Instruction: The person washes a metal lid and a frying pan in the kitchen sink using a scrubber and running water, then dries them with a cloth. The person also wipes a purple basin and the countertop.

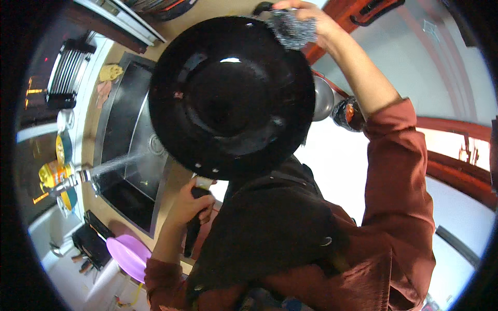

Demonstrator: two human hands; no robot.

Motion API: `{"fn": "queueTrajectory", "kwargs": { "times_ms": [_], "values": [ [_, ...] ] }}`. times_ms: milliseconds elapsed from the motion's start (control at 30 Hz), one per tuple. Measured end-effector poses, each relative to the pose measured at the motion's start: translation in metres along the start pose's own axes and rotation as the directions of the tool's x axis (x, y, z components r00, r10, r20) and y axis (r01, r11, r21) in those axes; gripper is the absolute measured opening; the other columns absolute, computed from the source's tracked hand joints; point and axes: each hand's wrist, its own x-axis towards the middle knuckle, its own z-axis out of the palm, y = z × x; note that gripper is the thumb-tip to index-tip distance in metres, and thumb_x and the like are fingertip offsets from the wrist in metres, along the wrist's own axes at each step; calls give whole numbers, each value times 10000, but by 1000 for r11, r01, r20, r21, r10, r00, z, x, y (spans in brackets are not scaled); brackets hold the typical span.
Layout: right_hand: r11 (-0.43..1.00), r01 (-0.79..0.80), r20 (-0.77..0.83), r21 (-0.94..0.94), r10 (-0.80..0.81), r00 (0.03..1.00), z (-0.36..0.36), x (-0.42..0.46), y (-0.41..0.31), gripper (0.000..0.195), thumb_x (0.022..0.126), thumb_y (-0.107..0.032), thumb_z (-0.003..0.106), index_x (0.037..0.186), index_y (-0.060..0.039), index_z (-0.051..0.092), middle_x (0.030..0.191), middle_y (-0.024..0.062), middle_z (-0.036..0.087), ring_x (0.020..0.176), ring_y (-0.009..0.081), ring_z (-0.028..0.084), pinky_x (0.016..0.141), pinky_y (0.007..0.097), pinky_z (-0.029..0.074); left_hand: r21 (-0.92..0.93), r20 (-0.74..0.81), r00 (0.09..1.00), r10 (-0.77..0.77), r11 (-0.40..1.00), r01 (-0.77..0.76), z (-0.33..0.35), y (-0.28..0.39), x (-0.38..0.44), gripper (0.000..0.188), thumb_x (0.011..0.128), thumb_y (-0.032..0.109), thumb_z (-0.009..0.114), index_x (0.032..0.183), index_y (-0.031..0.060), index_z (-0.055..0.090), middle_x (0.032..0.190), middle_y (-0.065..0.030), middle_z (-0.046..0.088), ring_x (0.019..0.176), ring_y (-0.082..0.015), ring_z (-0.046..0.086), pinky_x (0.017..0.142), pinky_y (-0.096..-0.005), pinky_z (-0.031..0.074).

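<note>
A large black wok [233, 97] is held up beside the sink, its inside facing the camera and wet-looking. My left hand [196, 206] grips its dark handle [191, 237] below the rim. Up at the far rim, near the small loop handle [263, 8], my right hand [311, 19] holds a grey steel-wool scourer [293, 30] against the wok's edge. The wok covers part of the sink and of the counter behind it.
Water runs from a faucet [78, 179] into the steel sink [130, 116]. A yellow sponge [111, 72] and a pinkish cloth [103, 93] lie on the sink's far ledge. A purple basin [130, 254] and a knife block [87, 243] stand nearby. A wooden-framed cabinet [336, 15] is at the right.
</note>
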Motion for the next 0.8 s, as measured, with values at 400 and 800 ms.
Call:
{"fn": "queueTrajectory", "kwargs": {
  "times_ms": [400, 800],
  "values": [
    [849, -130, -491, 512, 413, 767, -163, -238, 179, 419, 683, 67, 414, 1101, 64, 431, 899, 199, 582, 745, 259, 610, 660, 368, 521, 216, 427, 882, -200, 969, 116, 98, -62, 258, 241, 764, 66, 595, 967, 10, 476, 621, -71, 510, 421, -123, 476, 350, -256, 376],
    [849, -300, -671, 436, 529, 519, -353, -338, 488, 461, 697, -168, 592, 1089, 51, 492, 975, 139, 582, 859, 243, 578, 765, 342, 469, 494, 272, 933, -237, 866, 76, 195, -137, 598, 298, 670, 62, 605, 953, 5, 531, 621, -84, 556, 445, -135, 508, 393, -267, 404]
  ]
}}
